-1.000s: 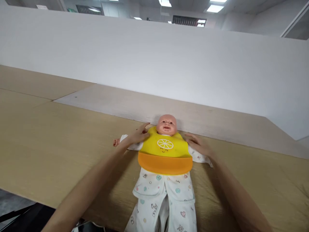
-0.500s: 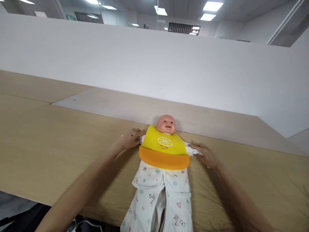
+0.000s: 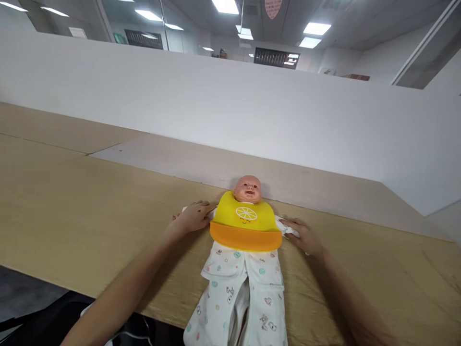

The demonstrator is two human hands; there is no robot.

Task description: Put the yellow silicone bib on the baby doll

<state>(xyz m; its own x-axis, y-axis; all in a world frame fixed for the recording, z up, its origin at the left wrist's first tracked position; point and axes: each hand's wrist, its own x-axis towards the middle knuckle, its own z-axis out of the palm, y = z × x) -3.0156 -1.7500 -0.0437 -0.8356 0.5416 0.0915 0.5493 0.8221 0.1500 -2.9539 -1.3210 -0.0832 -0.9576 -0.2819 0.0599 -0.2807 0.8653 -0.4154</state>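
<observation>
A baby doll (image 3: 248,189) lies on its back on the tan table, head towards the wall. It wears white printed clothes (image 3: 264,302) and a yellow bib (image 3: 230,204) with a white citrus slice on it and an orange pocket (image 3: 245,237) along its lower edge. My left hand (image 3: 196,216) is closed around the doll's sleeved arm at the bib's left side, and the doll's small hand pokes out beyond it. On the other side, my right hand (image 3: 306,238) grips the white sleeve (image 3: 286,227), fingers over it and thumb below.
Behind the doll a pale board strip (image 3: 216,158) runs along the white wall (image 3: 230,105), with glass above. The table's (image 3: 90,226) front edge drops to a dark area with a white cable (image 3: 129,335) at lower left. The doll's legs reach past the bottom of the view.
My left hand has shifted slightly outward along the doll's arm, and the doll's small hand now shows beside it. My right hand stays on the sleeve. The camera view has tilted slightly.
</observation>
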